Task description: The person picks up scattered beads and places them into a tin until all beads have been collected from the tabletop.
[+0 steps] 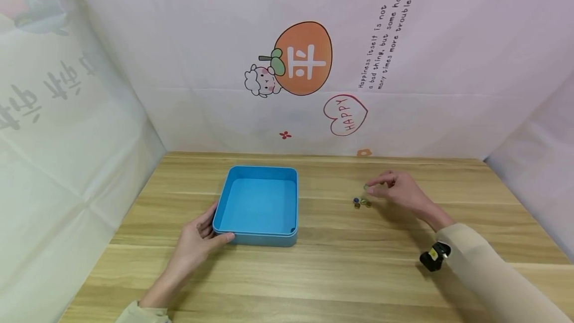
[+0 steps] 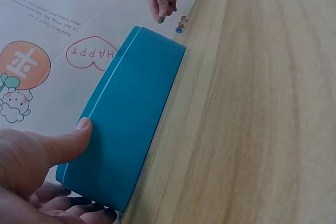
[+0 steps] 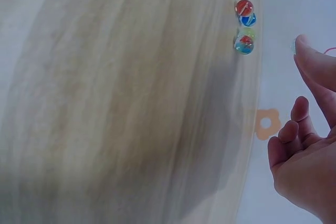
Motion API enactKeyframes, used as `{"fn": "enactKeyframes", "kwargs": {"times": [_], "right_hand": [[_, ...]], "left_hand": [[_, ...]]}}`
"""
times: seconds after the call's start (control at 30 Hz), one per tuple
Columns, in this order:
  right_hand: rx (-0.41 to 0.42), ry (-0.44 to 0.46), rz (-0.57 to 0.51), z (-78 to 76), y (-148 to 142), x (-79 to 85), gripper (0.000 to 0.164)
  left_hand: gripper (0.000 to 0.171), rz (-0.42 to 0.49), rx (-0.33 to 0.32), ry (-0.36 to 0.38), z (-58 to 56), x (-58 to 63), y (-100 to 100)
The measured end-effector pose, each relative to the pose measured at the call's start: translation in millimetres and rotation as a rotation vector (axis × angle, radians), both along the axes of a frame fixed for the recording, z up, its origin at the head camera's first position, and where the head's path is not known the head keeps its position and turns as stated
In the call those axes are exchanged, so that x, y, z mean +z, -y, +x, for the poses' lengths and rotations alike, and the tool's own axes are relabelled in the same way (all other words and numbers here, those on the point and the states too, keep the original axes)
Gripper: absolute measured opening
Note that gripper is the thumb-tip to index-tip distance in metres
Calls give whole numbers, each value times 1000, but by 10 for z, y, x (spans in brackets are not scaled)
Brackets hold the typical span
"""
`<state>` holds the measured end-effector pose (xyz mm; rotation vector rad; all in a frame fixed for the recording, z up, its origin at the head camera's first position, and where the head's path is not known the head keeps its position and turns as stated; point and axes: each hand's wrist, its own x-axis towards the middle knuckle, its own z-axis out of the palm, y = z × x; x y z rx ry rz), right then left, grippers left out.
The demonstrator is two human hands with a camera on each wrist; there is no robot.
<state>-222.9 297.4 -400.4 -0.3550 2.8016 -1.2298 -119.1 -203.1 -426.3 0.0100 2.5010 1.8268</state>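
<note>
A square blue open-topped box (image 1: 262,206) stands on the table, left of the middle. My left hand (image 1: 195,241) grips its near left corner, thumb on the front wall and fingers along the left side. In the box's near right corner lies a small dark object (image 1: 293,230), perhaps a marble. Toward the right, my right hand (image 1: 399,193) pinches a greenish glass marble (image 1: 366,187) between thumb and forefinger, just above the table. Several glass marbles (image 1: 356,200) sit close together below it; the right wrist view shows red, blue and yellow-green swirls in these marbles (image 3: 244,44).
The wooden table (image 1: 332,273) carries the box and marbles. A white printed cloth (image 1: 215,74) hangs behind its far edge, and another cloth (image 1: 67,128) borders the left side. A black device (image 1: 435,257) is worn at the right wrist.
</note>
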Motion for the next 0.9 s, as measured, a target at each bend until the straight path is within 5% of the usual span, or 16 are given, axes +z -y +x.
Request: {"fn": "enactKeyframes", "kwargs": {"times": [0.9], "right_hand": [[24,-10,-30,-156,325,150,25]], "left_hand": [[91,14,2,-3,-1,-11,3]]}}
